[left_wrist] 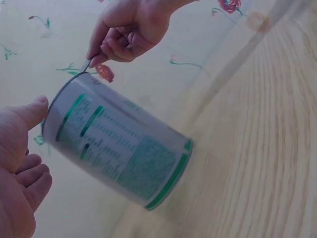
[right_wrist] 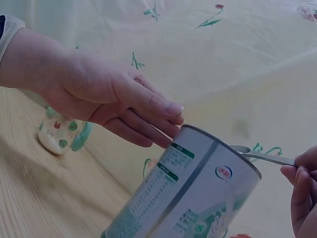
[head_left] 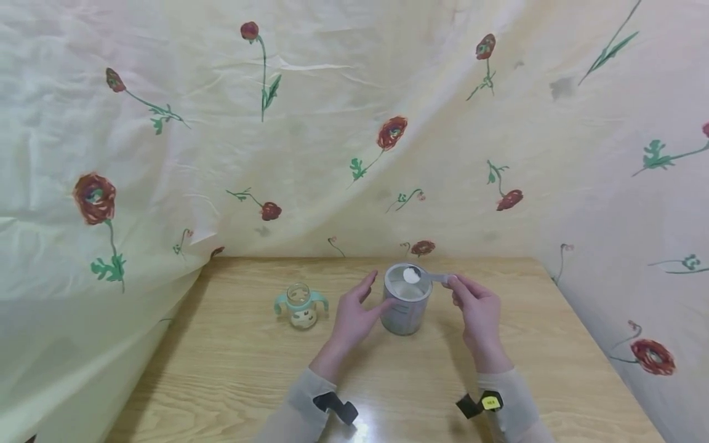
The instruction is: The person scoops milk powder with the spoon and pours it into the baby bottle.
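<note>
Right hand (head_left: 479,309) pinches a scoop (head_left: 433,277) across the can (head_left: 403,315)'s mouth; left hand (head_left: 356,315), fingers extended, is at its left side.

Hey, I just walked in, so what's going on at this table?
A person is scooping powder from a can. Their right hand pinches the handle of a scoop, which holds white powder at the mouth of the open can. The left hand is at the can's side, its thumb against the rim. A two-handled bottle stands upright on the wooden table, off to the left.
</note>
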Demonstrator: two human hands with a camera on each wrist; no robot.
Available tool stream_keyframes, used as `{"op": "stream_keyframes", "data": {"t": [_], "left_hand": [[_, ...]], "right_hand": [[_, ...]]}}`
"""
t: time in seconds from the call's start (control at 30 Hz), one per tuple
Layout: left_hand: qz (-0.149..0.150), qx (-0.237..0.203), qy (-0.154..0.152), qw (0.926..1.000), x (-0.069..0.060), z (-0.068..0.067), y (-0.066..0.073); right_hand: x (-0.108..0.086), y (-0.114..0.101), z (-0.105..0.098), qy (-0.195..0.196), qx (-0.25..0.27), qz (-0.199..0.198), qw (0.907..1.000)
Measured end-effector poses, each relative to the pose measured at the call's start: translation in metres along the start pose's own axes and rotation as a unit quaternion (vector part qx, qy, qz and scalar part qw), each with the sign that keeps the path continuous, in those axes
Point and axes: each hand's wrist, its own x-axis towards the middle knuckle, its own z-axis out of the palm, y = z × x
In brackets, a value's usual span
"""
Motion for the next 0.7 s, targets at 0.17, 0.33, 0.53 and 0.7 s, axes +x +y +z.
{"op": "stream_keyframes", "data": {"t": [0.17, 0.33, 0.53, 0.7], "left_hand": [[-0.008, -0.011, 0.015, 0.9998, -0.004, -0.021, 0.005], [0.014, 0.005, 0.04, 0.9991, -0.008, -0.047, 0.011], [0.029, 0.003, 0.057, 0.9979, -0.017, -0.083, 0.012], [0.034, 0.019, 0.074, 0.9965, -0.023, -0.111, 0.007]], "right_hand": [[-0.004, -0.002, 0.006, 0.008, 0.026, -0.009, 0.9996], [-0.006, -0.005, 0.013, 0.01, 0.058, -0.011, 0.9982], [-0.011, -0.012, 0.022, 0.014, 0.082, -0.005, 0.9965], [-0.016, -0.016, 0.032, 0.014, 0.089, 0.0, 0.996]]}}
